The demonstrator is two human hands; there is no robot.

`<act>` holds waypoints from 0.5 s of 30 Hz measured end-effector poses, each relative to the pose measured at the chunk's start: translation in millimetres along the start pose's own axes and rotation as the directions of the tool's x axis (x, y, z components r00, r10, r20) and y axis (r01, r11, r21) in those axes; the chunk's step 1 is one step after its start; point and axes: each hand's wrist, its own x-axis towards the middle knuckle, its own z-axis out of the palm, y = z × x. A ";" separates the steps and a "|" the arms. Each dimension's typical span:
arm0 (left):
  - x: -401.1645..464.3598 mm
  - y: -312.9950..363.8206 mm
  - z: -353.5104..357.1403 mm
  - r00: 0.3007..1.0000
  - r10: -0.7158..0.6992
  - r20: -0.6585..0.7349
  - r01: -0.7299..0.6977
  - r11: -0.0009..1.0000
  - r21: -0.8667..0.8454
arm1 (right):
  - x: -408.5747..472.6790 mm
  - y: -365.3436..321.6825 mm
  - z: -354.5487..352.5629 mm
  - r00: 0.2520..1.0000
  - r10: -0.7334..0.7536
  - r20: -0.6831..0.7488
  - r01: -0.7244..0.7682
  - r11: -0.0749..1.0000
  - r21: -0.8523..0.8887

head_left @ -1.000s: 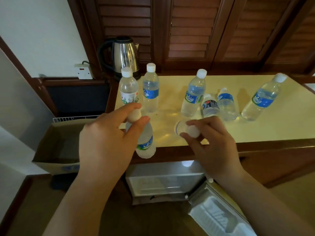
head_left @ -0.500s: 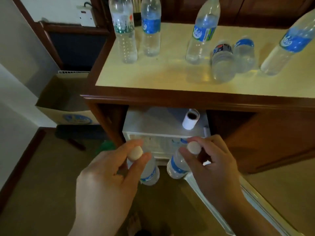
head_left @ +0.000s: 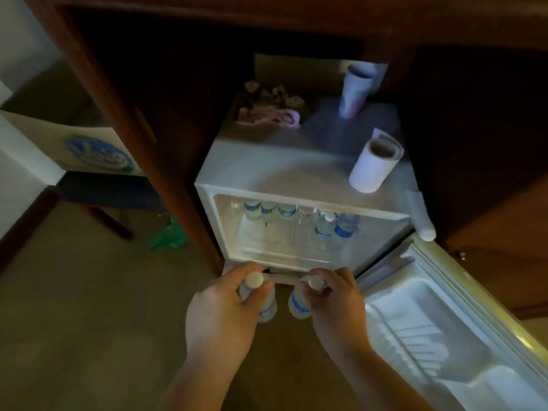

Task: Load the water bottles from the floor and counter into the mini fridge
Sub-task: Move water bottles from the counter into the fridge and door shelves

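My left hand (head_left: 221,310) grips a clear water bottle (head_left: 267,311) by its white cap, and the bottle hangs upright. My right hand (head_left: 335,307) holds a second water bottle (head_left: 298,307) the same way. Both bottles hang just in front of the white mini fridge (head_left: 267,167), near its lower front edge. The fridge door (head_left: 444,336) stands swung open to the right. Inside, several bottles (head_left: 284,210) stand in a row at the back, and two more bottles (head_left: 333,225) stand toward the right.
A paper roll (head_left: 372,169), a cup (head_left: 354,90) and crumpled items (head_left: 271,109) sit on top of the fridge. Dark wooden cabinet walls (head_left: 124,114) enclose it. A cardboard box (head_left: 86,149) stands at the left, and a green scrap (head_left: 169,235) lies on the floor.
Both hands have carried their bottles down from counter height to the fridge opening. The view has dropped below the counter, so the bottles on it are out of sight.
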 end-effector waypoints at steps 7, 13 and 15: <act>27.2 -75.6 79.3 1.000 0.024 0.000 -0.024 1.000 0.015 | 50.7 79.1 52.2 1.000 -0.001 0.003 0.001 0.999 -0.055; 76.9 -108.0 108.7 0.999 0.029 0.039 -0.029 0.999 0.012 | 114.1 97.1 67.9 0.997 -0.036 0.067 0.048 0.982 -0.184; 95.6 -117.1 118.9 0.998 0.041 0.046 -0.043 0.998 0.040 | 134.2 95.2 71.1 0.985 -0.100 0.140 0.137 0.950 -0.281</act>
